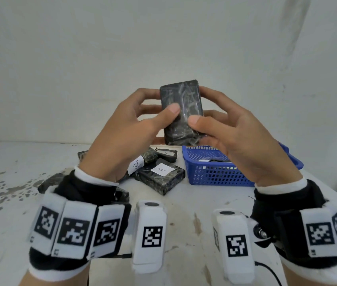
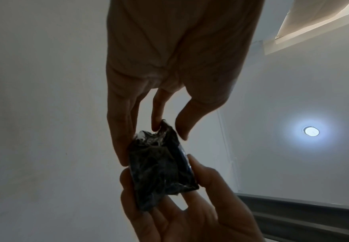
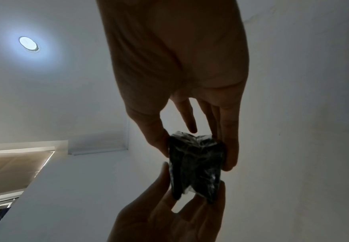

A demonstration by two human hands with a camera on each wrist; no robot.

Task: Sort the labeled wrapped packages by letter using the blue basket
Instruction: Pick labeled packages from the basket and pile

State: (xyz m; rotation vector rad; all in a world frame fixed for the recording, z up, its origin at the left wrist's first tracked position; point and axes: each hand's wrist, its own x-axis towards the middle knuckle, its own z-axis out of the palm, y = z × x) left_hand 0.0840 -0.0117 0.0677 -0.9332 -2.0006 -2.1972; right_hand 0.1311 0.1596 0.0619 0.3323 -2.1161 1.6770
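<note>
Both hands hold one dark wrapped package point(image 1: 181, 112) upright in the air above the table; no label shows on the face turned to me. My left hand point(image 1: 160, 107) pinches its left side, thumb in front and fingers behind. My right hand point(image 1: 199, 109) grips the right side the same way. In the wrist views the package point(image 2: 161, 167) point(image 3: 196, 167) is a dark lump between the fingertips of both hands. The blue basket point(image 1: 215, 174) stands on the table below and to the right, with something dark inside. Packages labeled A point(image 1: 161, 176) and B point(image 1: 137, 164) lie left of it.
More dark wrapped packages point(image 1: 166, 154) lie behind the A and B ones and under my left wrist. The white table point(image 1: 8, 203) has dark stains at the left. A white wall stands close behind the table. A ceiling lamp point(image 2: 311, 131) shines overhead.
</note>
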